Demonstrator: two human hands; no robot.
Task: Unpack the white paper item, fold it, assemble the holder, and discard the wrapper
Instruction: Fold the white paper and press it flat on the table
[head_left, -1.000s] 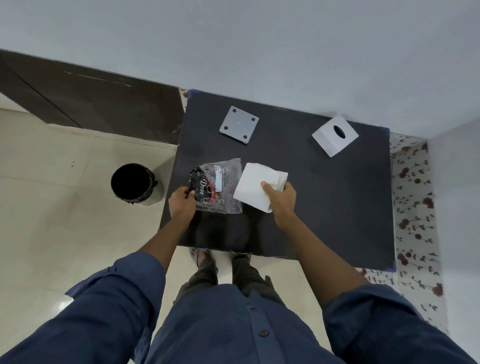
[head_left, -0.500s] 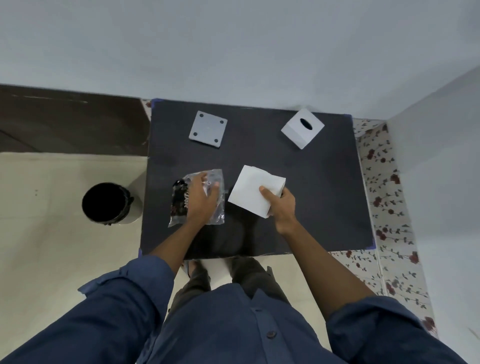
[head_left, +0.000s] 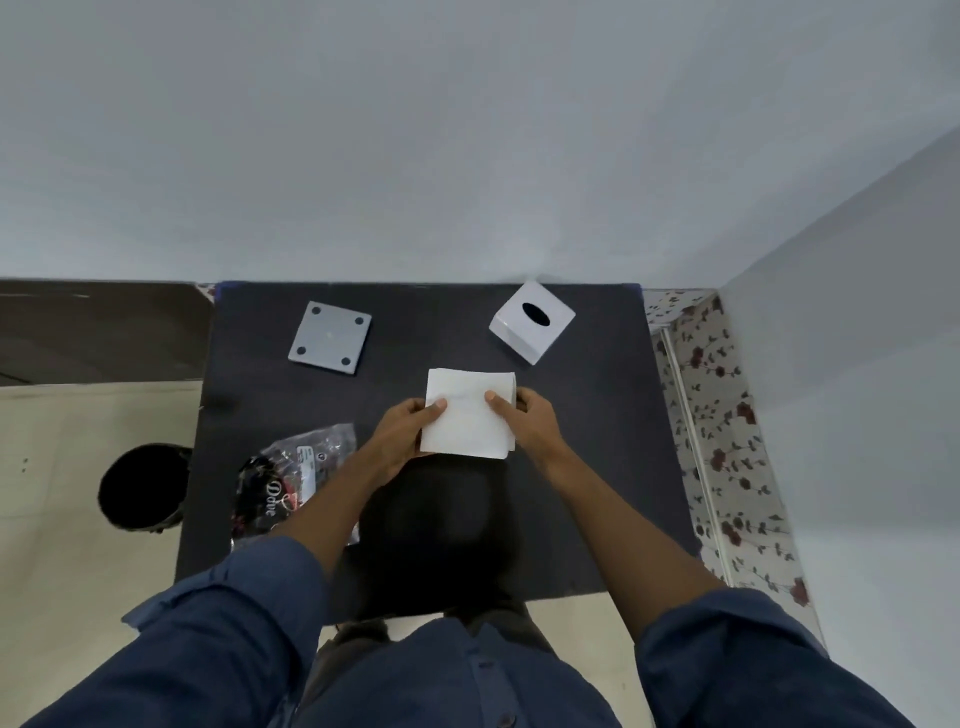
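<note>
Paper (head_left: 467, 415) held flat over mid-desk, your left hand (head_left: 402, 436) and right hand (head_left: 530, 421) each pinching a side edge.

The stack looks loose, so an uneven fold could let sheets slide apart. Wrapper (head_left: 296, 478) lies by your left forearm near the desk (head_left: 597, 441) edge; a sweep could knock it off. Holder cover (head_left: 532, 319) and base (head_left: 331, 338) sit well apart beyond, leaving open room between.

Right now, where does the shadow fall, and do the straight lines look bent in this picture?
Head view: a dark, soft shadow covers the black table in front of the person, just below the white paper held by both hands; the wide lens splays the wall corner and the table edges outward; the wrapper shows small glints.
</note>
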